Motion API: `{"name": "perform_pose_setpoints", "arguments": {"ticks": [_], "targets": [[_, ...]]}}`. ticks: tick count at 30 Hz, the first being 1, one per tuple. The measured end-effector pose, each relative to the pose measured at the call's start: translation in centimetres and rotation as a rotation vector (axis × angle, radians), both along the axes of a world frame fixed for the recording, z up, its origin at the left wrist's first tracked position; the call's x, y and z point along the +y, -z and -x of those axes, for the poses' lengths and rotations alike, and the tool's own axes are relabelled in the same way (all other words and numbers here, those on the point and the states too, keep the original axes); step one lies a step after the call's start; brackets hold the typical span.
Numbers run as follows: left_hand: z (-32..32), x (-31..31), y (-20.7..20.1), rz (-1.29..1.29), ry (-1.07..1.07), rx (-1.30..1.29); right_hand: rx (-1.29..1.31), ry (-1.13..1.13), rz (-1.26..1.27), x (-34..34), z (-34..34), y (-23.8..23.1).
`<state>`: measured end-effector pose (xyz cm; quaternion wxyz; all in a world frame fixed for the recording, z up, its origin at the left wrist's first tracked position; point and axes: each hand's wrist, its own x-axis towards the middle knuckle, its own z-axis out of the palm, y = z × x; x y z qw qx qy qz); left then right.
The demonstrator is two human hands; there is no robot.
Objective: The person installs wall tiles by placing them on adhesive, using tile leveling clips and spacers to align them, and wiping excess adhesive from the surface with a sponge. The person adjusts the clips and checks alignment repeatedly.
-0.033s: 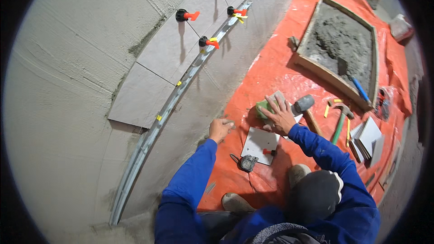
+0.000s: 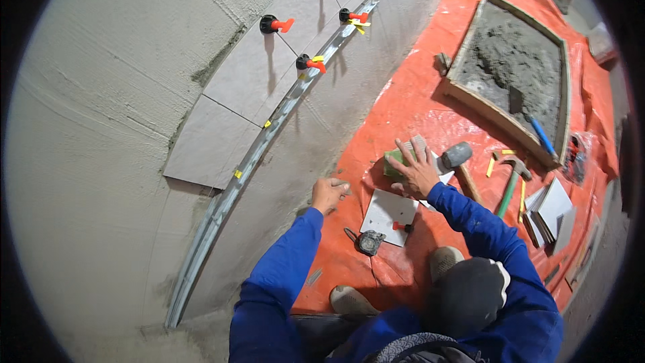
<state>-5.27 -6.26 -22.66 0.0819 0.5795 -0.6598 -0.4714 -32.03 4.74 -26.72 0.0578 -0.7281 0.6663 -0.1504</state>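
Observation:
My left hand point(image 2: 330, 195) is held by the base of the wall, its fingers curled in. Whatever its fingertips hold, if anything, is too small to make out. Spread fingers of my right hand point(image 2: 419, 176) reach over a green block point(image 2: 392, 164), sponge-like in look, on the orange sheet. Just below that hand lies a white tile point(image 2: 377, 213) with a red-and-black levelling clip point(image 2: 401, 227) on it. A tape measure point(image 2: 369, 243) sits at the tile's near corner. Beside my right fingers rests a rubber mallet point(image 2: 457, 154), its wooden handle partly hidden by my sleeve.
Pale tiles point(image 2: 201, 148) with red-handled levelling clips point(image 2: 311, 62) line the wall above a metal rail point(image 2: 269, 136). On the orange sheet point(image 2: 403, 104) are a mortar trough point(image 2: 494, 126), a blue-handled trowel point(image 2: 541, 134), a green-handled hammer point(image 2: 508, 193) and a tile stack point(image 2: 554, 203).
The whole view has shifted slightly. The green block under my right hand shows a squarer outline now; my left hand stays almost in place.

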Motion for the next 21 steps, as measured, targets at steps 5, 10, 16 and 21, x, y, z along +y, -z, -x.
{"name": "perform_pose_setpoints", "arguments": {"ticks": [5,10,16,21], "targets": [[1.4,3.5,-0.9,-0.181,-0.295,0.002,-0.094,0.019,-0.143,-1.7,0.4,3.9],[5.8,6.7,-0.1,-0.239,-0.410,0.260,-0.266,0.102,0.171,-3.1,1.7,5.6],[9.8,9.0,3.0,-0.507,-0.596,0.781,-1.029,0.174,0.301,0.7,-0.7,-0.6],[12.8,11.9,4.3,-0.755,-0.589,1.180,-0.989,0.058,0.247,3.3,-2.8,-1.6]]}}
